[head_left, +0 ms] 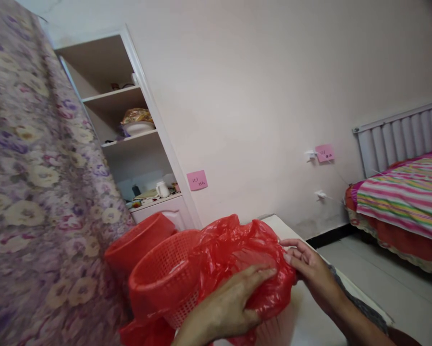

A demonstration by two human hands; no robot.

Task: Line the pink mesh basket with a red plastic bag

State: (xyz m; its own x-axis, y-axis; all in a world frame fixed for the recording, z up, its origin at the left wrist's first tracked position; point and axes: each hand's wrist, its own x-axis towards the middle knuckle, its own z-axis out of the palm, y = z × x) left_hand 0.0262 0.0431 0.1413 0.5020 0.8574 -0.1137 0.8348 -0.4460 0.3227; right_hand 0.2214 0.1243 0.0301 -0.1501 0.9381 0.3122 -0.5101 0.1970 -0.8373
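A crumpled red plastic bag (237, 250) lies against a red mesh basket (165, 283) tipped on its side on a white surface (309, 317). My left hand (226, 307) presses on the bag from the front, fingers spread over the plastic. My right hand (309, 269) pinches the bag's right edge with its fingertips. A second red basket (136, 245) sits just behind the first, partly hidden by it.
A floral purple curtain (31, 192) hangs at the left. White shelves (129, 139) hold bowls and cups behind the baskets. A bed with a striped cover (406, 192) stands at the right by a radiator (399, 134). Pink notes (197, 180) stick on the wall.
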